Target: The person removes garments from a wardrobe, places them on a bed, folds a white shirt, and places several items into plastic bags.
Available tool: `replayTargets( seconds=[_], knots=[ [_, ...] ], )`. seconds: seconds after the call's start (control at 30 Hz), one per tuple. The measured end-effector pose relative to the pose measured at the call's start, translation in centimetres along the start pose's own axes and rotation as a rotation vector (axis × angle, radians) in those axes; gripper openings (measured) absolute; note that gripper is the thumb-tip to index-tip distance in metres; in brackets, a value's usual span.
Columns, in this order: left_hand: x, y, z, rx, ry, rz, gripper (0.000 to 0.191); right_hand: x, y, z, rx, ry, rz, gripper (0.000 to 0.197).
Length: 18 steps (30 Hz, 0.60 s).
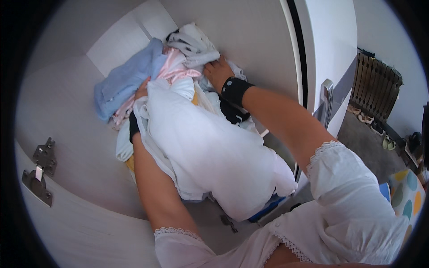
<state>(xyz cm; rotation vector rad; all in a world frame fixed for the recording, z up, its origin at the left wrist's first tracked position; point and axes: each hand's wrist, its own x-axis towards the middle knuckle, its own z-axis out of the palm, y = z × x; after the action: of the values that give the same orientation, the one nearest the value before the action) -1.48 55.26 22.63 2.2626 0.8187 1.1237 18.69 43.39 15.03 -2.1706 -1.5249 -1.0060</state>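
A heap of clothes fills the inside of a cabinet. My left hand [142,89] lies at the heap, partly hidden under a large white garment [201,140] that drapes over my left wrist; its grip does not show clearly. Behind its fingers are a light blue garment [127,78] and a pink satin garment [174,65]. My right hand [219,72], with a black band at the wrist, presses on the heap just below a folded grey-white garment [192,45]. A black garment [233,110] shows under my right wrist.
A metal hinge [40,171] is on the cabinet door at the left. The cabinet's right side ends in a white door with a metal handle [326,100]. Beyond it, a radiator [375,85] and several shoes [365,118] stand along the wall. A dotted cloth [407,192] is at the lower right.
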Motion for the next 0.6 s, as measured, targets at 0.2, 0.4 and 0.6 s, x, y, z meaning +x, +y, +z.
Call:
replayTargets(
  seconds=[0.2,0.4,0.6],
  knots=[
    [-2.0,-2.4,-0.4,-0.015,0.004,-0.046,0.042,-1.3,-3.1,-2.1,0.065,0.228,-0.069,0.015],
    [-1.2,-1.2,0.9,-0.039,-0.017,-0.030,0.042,2.7,-2.5,0.2,-0.039,0.598,-0.230,0.015],
    [-0.2,-2.2,-0.3,-0.021,-0.003,-0.049,0.041,5.5,-2.6,-0.7,0.002,0.328,-0.059,0.020]
  ],
)
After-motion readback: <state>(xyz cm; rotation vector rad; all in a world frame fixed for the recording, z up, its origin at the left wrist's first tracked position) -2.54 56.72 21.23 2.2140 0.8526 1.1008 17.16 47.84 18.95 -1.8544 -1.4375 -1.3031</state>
